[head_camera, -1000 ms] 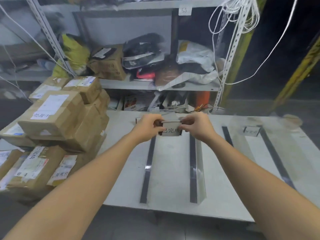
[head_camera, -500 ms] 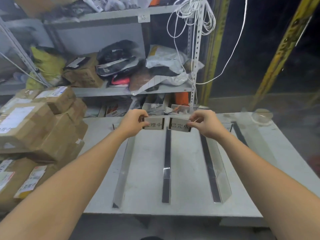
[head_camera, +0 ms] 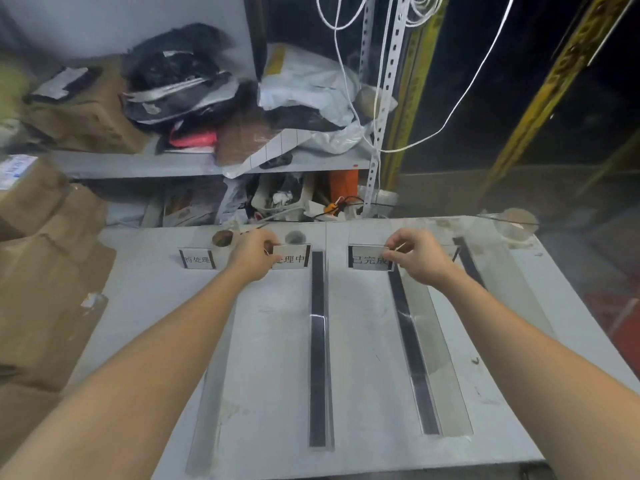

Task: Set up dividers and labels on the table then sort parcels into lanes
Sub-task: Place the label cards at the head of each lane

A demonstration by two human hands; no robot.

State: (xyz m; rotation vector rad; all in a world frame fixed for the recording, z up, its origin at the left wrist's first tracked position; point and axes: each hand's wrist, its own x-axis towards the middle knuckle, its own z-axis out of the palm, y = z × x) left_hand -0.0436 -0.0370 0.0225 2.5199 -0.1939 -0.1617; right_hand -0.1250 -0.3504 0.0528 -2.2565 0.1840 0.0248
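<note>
On the white table point(head_camera: 277, 393) lie several clear dividers with black strips, the middle divider point(head_camera: 318, 341) and the right divider point(head_camera: 410, 344) among them. Three label cards stand near the far edge. My left hand point(head_camera: 254, 254) pinches the middle label point(head_camera: 292, 258) at its left end. My right hand point(head_camera: 414, 256) pinches the right label point(head_camera: 369, 259) at its right end. A third label point(head_camera: 197, 259) stands free at the left. Another divider point(head_camera: 467, 261) lies partly hidden behind my right hand.
Brown cardboard parcels point(head_camera: 45, 271) are stacked at the table's left side. Behind the table, a metal shelf point(head_camera: 207, 164) holds bags and boxes. White cords point(head_camera: 349, 98) hang down by the shelf post. Two round holes point(head_camera: 294, 237) sit in the table near the far edge.
My hands have moved apart: the two labels were held close together at the middle divider, and now each stands in its own lane. The camera view has shifted right and closer.
</note>
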